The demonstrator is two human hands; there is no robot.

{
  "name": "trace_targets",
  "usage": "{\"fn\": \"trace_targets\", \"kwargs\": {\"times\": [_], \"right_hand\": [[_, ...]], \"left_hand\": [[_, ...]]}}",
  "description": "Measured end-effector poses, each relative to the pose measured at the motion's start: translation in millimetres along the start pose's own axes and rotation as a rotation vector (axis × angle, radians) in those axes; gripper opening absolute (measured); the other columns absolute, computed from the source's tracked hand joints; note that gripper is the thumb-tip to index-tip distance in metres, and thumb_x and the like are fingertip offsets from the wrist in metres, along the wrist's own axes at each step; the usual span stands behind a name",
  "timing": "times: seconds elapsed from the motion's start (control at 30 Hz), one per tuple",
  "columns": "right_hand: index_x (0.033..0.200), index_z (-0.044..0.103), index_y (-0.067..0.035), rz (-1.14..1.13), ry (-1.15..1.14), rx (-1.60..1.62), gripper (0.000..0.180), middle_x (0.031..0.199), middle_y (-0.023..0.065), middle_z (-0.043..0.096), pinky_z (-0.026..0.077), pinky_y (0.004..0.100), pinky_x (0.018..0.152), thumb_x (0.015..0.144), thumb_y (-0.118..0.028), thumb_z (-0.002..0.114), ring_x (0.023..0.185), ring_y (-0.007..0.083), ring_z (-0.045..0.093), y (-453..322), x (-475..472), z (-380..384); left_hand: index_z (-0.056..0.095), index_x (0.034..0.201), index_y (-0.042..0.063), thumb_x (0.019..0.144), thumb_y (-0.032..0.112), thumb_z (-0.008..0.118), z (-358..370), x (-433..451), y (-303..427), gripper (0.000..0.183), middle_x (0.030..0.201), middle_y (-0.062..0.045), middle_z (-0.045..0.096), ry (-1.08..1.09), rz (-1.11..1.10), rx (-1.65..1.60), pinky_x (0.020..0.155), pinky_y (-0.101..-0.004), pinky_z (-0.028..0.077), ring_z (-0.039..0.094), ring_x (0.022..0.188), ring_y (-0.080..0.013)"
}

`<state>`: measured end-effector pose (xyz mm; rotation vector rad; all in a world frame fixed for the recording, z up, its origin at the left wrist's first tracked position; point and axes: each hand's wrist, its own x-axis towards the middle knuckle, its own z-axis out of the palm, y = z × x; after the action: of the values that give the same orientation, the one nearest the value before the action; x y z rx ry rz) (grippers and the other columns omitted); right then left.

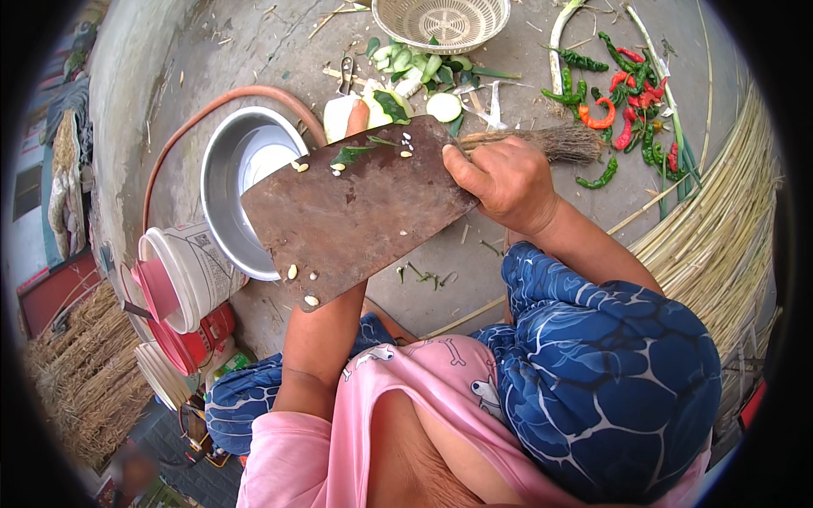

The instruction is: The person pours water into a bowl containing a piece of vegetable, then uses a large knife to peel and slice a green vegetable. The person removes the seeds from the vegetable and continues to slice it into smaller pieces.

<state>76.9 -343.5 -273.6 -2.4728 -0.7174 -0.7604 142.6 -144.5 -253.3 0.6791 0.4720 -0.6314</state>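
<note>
A worn, dark brown flat board (pixel 362 209) is tilted over the right side of a metal basin (pixel 219 184) with a pale, shiny inside. My right hand (pixel 508 181) grips the board's right end. Most of my left hand is hidden beneath the board; one finger (pixel 357 119) shows past the far edge, against pale cut squash (pixel 340 114), and what the hand grips cannot be seen. Pale seeds (pixel 292 272) and bits of green peel (pixel 349 154) cling to the board. Just beyond lie a round squash slice (pixel 444 107), a peeler (pixel 345 75) and a pile of green peelings (pixel 413 63).
A woven plastic basket (pixel 441 44) stands at the top. Red and green chili peppers (pixel 635 95), green onions (pixel 673 114) and a brush (pixel 565 143) lie to the right, near long dry stalks (pixel 711 222). A white bucket (pixel 197 273) and an orange hose (pixel 171 152) are on the left.
</note>
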Motion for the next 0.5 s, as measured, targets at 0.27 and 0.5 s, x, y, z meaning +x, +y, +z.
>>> {"fn": "trace_targets", "kwargs": {"times": [0.27,0.5], "right_hand": [[0.107,0.065,-0.016,0.160,-0.016,-0.090,0.034,0.062,0.0015,0.050,0.047,0.0353,0.049,0.074,-0.008,0.062,0.054,0.0209,0.058,31.7,-11.9,9.1],[0.108,0.066,-0.014,0.053,-0.007,0.007,0.033,0.062,-0.0001,0.046,0.044,0.0327,0.050,0.075,-0.011,0.062,0.054,0.0181,0.055,-1.9,3.4,-9.9]], "left_hand": [[0.048,0.136,0.012,0.100,0.046,0.047,-24.0,25.4,-16.4,0.049,0.134,-0.012,0.055,-0.385,-0.045,-0.228,0.102,-0.0395,0.046,0.055,0.120,-0.0258],[0.057,0.123,0.007,0.099,0.043,0.054,18.8,-1.3,-5.3,0.043,0.119,-0.013,0.064,0.140,0.112,0.058,0.095,-0.0419,0.052,0.062,0.106,-0.0261]]}}
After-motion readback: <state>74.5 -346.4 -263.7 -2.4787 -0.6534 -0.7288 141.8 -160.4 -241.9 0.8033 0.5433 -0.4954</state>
